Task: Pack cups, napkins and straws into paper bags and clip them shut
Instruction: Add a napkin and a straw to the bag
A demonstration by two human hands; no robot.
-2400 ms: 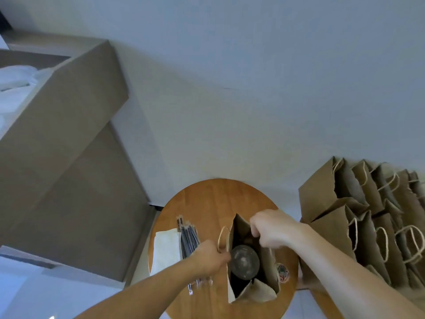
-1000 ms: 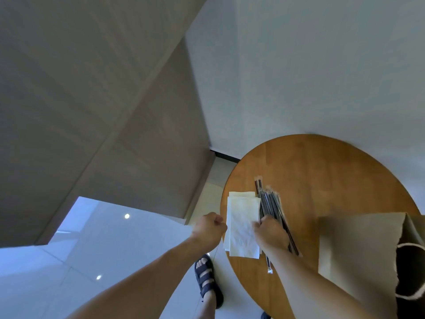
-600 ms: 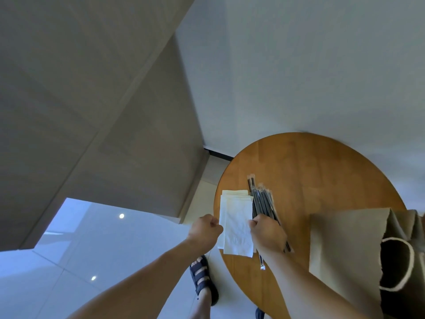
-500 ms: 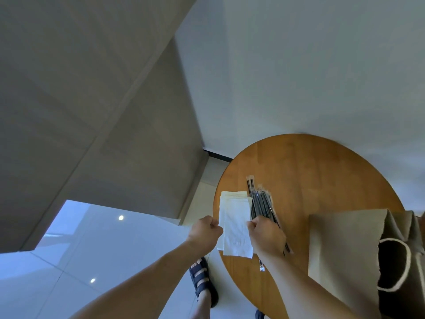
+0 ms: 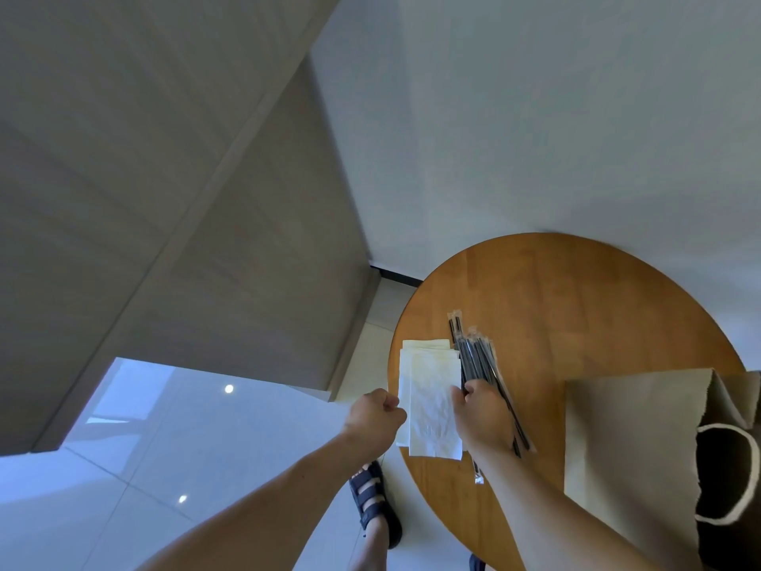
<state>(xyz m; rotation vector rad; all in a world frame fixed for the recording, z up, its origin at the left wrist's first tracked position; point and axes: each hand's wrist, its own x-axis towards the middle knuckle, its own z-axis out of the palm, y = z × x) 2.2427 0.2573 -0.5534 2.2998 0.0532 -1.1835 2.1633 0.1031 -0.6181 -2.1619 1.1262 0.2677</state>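
A stack of white napkins (image 5: 428,389) lies at the left edge of the round wooden table (image 5: 576,290). My left hand (image 5: 376,414) is curled at the stack's left edge and seems to pinch it. My right hand (image 5: 482,414) pinches the right edge of the top napkin, which sits askew on the stack. This hand rests over a bundle of wrapped black straws (image 5: 477,356) lying right of the napkins. A brown paper bag (image 5: 638,430) stands open at the right, its white handle (image 5: 724,476) curving over the dark mouth. Its contents are hidden.
A grey cabinet (image 5: 185,241) rises to the left of the table, with a pale wall behind. My sandalled foot (image 5: 374,500) stands on the glossy floor just off the table's left edge.
My view swung left from the bag to the napkins and straws. Both hands left the bag and came to the napkin stack. The top napkin has shifted slightly over the last second.
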